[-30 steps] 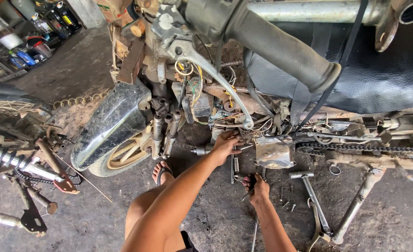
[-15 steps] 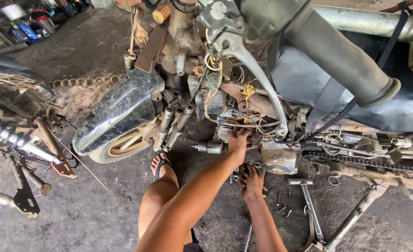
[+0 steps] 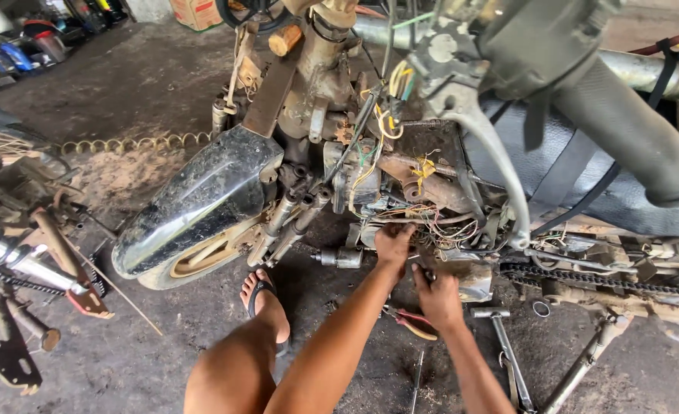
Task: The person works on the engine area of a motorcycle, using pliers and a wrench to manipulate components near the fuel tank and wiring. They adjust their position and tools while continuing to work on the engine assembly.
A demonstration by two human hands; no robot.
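Note:
My left hand [image 3: 393, 245] reaches into the side of the motorcycle engine [image 3: 401, 192], just under a tangle of loose coloured wires [image 3: 439, 222]. Its fingertips are tucked out of sight against the metal. My right hand [image 3: 440, 297] is closed in a fist right beside it, with the stub of a small dark tool [image 3: 429, 274] poking out of the top, against the engine's lower cover [image 3: 473, 280]. My bare leg and sandalled foot [image 3: 263, 295] rest on the floor next to the front wheel.
The front wheel with its black mudguard [image 3: 201, 203] points left. Red-handled pliers [image 3: 410, 320] and a T-handle wrench [image 3: 500, 337] lie on the dirty floor. The drive chain [image 3: 585, 277] runs right. Handlebar and grip [image 3: 623, 130] hang overhead. Another bike's parts [image 3: 25, 261] are at left.
My right hand has come up from the floor to the engine beside my left hand. My left hand has stayed at the wires. The view has shifted closer and rightward.

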